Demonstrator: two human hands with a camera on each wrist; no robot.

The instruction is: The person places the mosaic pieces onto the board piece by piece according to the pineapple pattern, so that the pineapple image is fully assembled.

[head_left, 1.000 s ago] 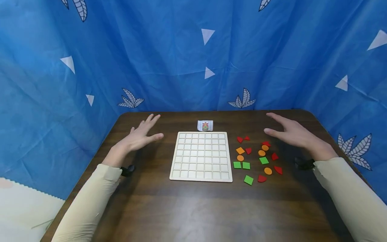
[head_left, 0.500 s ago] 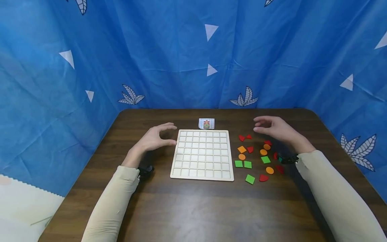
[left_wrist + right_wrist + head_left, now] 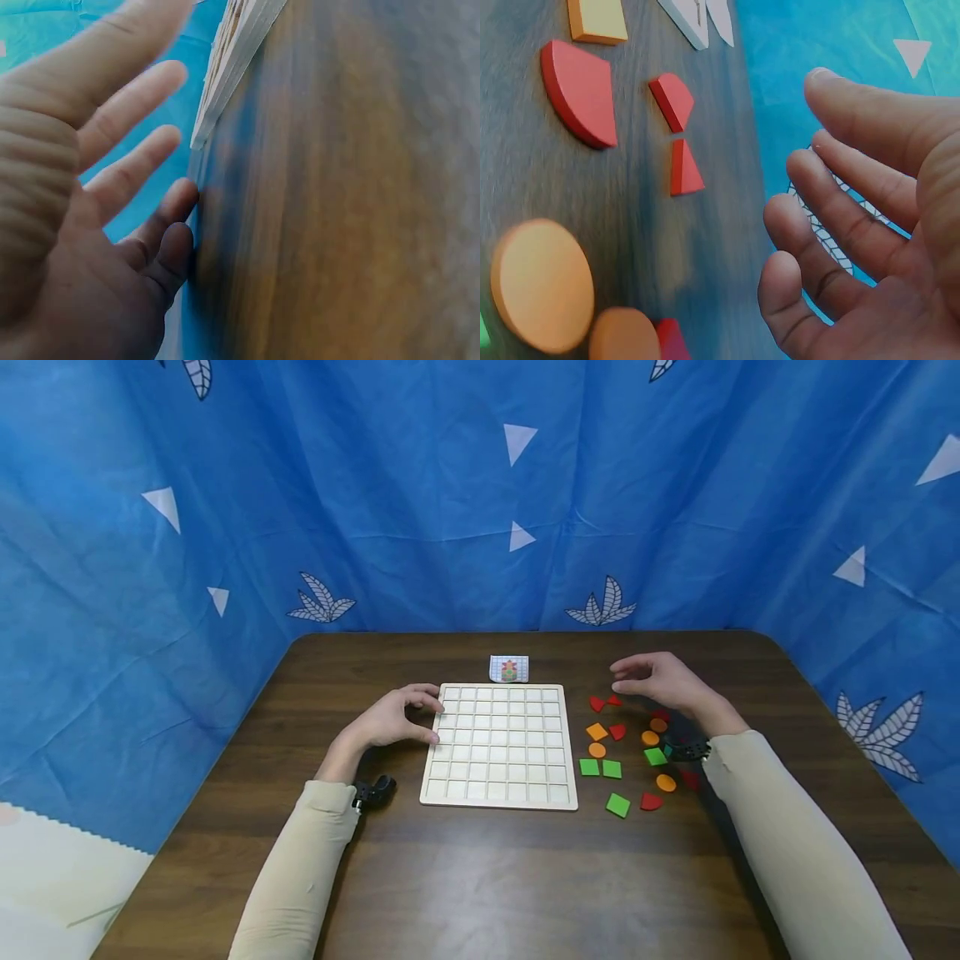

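Observation:
My left hand [image 3: 388, 718] is at the left edge of a white gridded board [image 3: 498, 747], its thumb and fingertips right at the rim. In the left wrist view its fingers are spread and loosely bent, and the board's edge [image 3: 240, 64] shows beyond them. My right hand [image 3: 667, 681] hovers behind the loose pieces with gently bent fingers and holds nothing. Below it in the right wrist view lie a red quarter-round piece [image 3: 581, 94], a small red triangle [image 3: 685, 169] and an orange disc [image 3: 544, 285].
A small card with a coloured grid picture [image 3: 509, 669] lies behind the board. Green squares [image 3: 612, 769], orange discs and red pieces are scattered right of the board on the dark wooden table [image 3: 495, 885]. A blue curtain [image 3: 435, 510] hangs behind the table.
Both hands have moved inward: the left from the table's left side to the board's left edge, the right leftward to the far side of the pieces. Their spread fingers have bent somewhat.

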